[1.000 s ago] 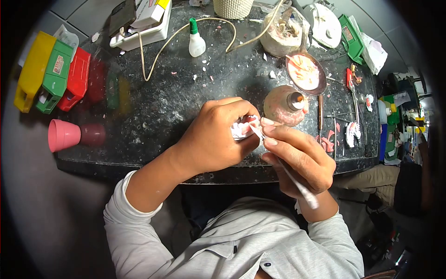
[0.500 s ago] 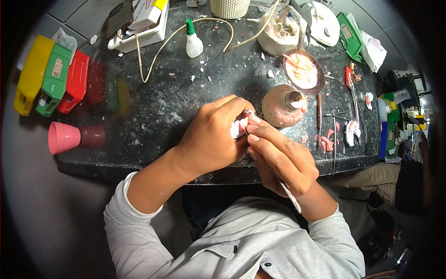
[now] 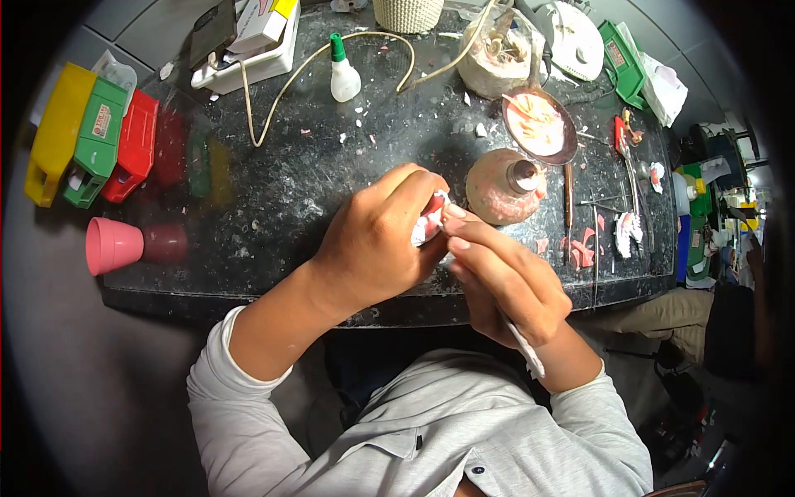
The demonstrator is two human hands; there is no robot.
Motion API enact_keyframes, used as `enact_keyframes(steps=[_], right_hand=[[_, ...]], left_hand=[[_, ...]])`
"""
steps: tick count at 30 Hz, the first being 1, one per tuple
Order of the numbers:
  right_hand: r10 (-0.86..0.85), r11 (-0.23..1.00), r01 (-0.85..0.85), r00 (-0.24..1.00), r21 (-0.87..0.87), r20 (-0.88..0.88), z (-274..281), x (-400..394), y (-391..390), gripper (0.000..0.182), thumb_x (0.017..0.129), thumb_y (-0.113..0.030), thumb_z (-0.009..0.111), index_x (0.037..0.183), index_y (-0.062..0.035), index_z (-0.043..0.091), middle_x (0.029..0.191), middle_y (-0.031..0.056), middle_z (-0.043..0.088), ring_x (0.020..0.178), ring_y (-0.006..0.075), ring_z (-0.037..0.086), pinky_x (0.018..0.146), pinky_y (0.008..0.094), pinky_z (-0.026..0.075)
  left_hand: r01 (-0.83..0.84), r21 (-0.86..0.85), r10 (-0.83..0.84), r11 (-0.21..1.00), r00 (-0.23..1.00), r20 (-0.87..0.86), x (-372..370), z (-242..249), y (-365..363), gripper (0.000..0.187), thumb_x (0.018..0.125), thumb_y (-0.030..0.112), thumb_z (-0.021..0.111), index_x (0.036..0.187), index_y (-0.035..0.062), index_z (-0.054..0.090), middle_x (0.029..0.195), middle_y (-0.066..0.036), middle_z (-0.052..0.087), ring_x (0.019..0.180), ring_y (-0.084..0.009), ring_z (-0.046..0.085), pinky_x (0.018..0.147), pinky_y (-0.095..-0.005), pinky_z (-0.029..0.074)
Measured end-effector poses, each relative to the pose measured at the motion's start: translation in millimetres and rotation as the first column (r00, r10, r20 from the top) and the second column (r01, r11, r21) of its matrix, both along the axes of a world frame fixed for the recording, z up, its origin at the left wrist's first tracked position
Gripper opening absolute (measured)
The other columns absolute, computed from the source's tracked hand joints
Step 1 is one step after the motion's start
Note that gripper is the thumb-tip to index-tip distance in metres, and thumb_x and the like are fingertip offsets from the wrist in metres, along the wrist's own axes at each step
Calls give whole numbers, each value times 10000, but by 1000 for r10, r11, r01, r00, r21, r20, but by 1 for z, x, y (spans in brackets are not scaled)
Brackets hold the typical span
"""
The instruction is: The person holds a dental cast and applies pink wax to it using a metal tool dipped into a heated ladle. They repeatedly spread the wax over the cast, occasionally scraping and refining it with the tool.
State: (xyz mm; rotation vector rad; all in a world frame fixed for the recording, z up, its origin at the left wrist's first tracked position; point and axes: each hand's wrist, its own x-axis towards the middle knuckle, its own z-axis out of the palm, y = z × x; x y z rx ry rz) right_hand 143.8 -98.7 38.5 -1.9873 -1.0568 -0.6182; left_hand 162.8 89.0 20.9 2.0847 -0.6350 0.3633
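Observation:
A small pink-and-white denture is held in my left hand, whose fingers curl round it and hide most of its shape. My right hand pinches a slim hand tool with a whitish handle, which sticks out below the palm. Its working end is hidden among the fingertips, right against the denture. Just beyond my hands stands a round burner bottle with a metal neck, smeared with pink. A pan of pink wax pieces lies behind it.
Right of the burner are pink wax scraps, a white toothed piece and thin tools. A green-capped dropper bottle, a cable and a white bin lie further back. A pink cup and coloured bins are at left.
My right hand has shifted and turned slightly, its fingertips moving a little on the denture and the tool handle tilting. My left hand has barely moved, still holding the denture.

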Motion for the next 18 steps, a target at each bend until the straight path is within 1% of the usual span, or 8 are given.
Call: enact_keyframes(steps=[10,12,14,15,17,18], right_hand=[[37,999,-37,999,19,-4,-2,3,3,257,754,94,766,992,99,667,1030,222,697,1027,360,710,846,386,608],[29,1000,-29,1000,6,-3,-2,3,2,260,759,91,763,1001,95,668,1031,221,697,1014,357,714,831,383,610],[32,999,-32,999,4,-6,-2,3,1,265,761,89,762,1009,90,670,1033,219,697,1004,354,716,817,380,611],[35,999,-35,999,2,-10,-2,3,0,270,763,86,761,1017,86,671,1035,217,697,994,351,718,802,377,613],[46,999,-46,999,10,-20,-4,4,-2,275,767,78,764,1026,79,673,1038,212,698,983,346,720,787,372,612],[56,998,-56,998,17,-29,-4,4,-3,280,771,71,766,1035,73,675,1042,208,699,972,341,722,771,368,611]], left_hand=[[6,-12,-6,1000,1000,-19,0,1,0,316,708,-14,748,997,-22,620,874,-154,646,752,-293,678,651,-344,525],[5,-16,-6,1000,1000,-22,1,1,0,306,710,-16,744,990,-20,622,865,-150,646,745,-292,678,645,-337,521],[41,-60,-46,997,995,-84,1,2,0,265,708,-14,742,949,-10,633,833,-136,654,730,-278,679,639,-329,515],[41,-59,-46,997,995,-84,2,3,0,265,708,-14,742,949,-10,633,833,-136,654,730,-278,679,639,-329,515],[104,-136,-121,985,985,-125,3,3,0,231,697,-9,748,902,-3,641,812,-124,668,726,-261,684,642,-323,514],[103,-136,-121,985,985,-126,2,3,0,231,697,-9,748,902,-3,641,812,-124,668,726,-261,684,642,-323,514]])
